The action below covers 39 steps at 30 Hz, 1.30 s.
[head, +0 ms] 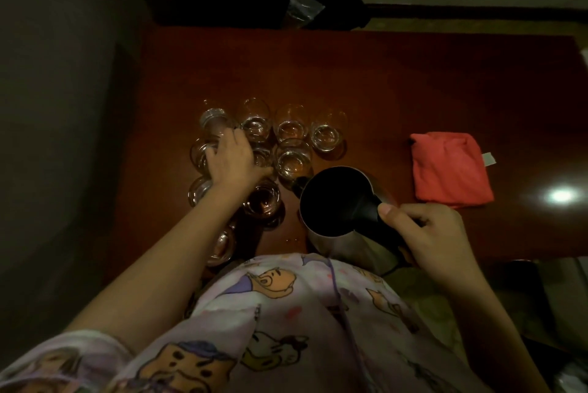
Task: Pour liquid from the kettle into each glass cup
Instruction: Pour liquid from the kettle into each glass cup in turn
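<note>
Several clear glass cups [291,127] stand in rows on the left half of a reddish-brown table [381,84]. My left hand [234,162] reaches over the left cups from above, its fingers curled down round a glass cup [201,155] in the second row. My right hand [426,233] grips the black handle of a steel kettle [334,201] near the table's front edge. The kettle is tilted a little, and its spout points at a cup [293,162] just beyond it. My forearm hides part of the nearer cups.
A folded pink cloth [451,170] lies on the table to the right of the kettle. A crumpled clear bag [302,6] sits on dark furniture behind the table. A few drops [292,240] lie by the front edge. A wall runs along the left.
</note>
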### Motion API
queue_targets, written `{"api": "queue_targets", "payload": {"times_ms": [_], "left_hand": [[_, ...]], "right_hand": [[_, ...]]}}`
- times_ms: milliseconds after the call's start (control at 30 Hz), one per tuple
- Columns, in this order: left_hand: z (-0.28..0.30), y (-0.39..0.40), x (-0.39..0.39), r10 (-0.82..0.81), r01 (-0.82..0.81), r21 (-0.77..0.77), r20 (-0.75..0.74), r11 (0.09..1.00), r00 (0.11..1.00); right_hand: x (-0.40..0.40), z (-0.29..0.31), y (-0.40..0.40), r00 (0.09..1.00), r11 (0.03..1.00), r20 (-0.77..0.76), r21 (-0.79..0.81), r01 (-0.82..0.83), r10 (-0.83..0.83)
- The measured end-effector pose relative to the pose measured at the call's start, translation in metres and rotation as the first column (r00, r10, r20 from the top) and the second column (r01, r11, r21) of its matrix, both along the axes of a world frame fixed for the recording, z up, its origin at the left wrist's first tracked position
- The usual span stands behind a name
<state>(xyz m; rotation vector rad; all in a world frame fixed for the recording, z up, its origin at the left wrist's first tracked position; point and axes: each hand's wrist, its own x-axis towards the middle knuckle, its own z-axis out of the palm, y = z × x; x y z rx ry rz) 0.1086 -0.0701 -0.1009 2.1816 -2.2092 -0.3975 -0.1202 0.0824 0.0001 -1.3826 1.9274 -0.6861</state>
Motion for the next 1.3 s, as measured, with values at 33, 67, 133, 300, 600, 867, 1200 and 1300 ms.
{"api": "queue_targets", "payload": {"times_ms": [33, 67, 133, 300, 600, 867, 1200, 1300], "left_hand": [[0.001, -0.002, 0.000, -0.010, 0.010, 0.017, 0.030, 1.000, 1.000], [0.003, -0.004, -0.002, -0.017, 0.015, 0.034, 0.050, 0.999, 0.999], [0.005, -0.007, -0.004, -0.020, 0.014, 0.074, 0.070, 0.997, 0.997], [0.003, -0.017, -0.003, -0.025, 0.013, 0.131, 0.090, 0.991, 0.996], [0.002, -0.011, 0.007, 0.126, -0.135, -0.010, -0.299, 0.991, 0.946], [0.030, 0.017, 0.001, 0.149, -0.201, -0.030, -0.570, 0.979, 0.808], [0.061, 0.077, -0.001, 0.080, -0.156, -0.032, -0.749, 0.987, 0.658], [0.057, 0.098, -0.006, 0.056, -0.095, -0.009, -0.752, 0.995, 0.657]], "right_hand": [[0.000, 0.000, 0.000, 1.000, 1.000, 0.003, -0.001, 0.003, -0.003], [0.000, 0.000, 0.000, 1.000, 1.000, 0.006, -0.002, 0.007, -0.007], [0.000, 0.001, 0.000, 1.000, 1.000, 0.012, -0.002, 0.015, -0.015], [-0.001, 0.003, 0.001, 1.000, 1.000, 0.014, -0.009, 0.028, -0.028], [-0.003, 0.007, 0.012, 0.998, 0.998, 0.030, 0.007, 0.055, -0.056], [-0.010, 0.003, 0.027, 0.986, 0.992, 0.109, 0.014, 0.125, -0.125], [-0.010, -0.003, 0.038, 0.974, 0.982, 0.136, 0.064, 0.175, -0.183], [-0.009, -0.002, 0.039, 0.972, 0.981, 0.143, 0.078, 0.177, -0.187]]}}
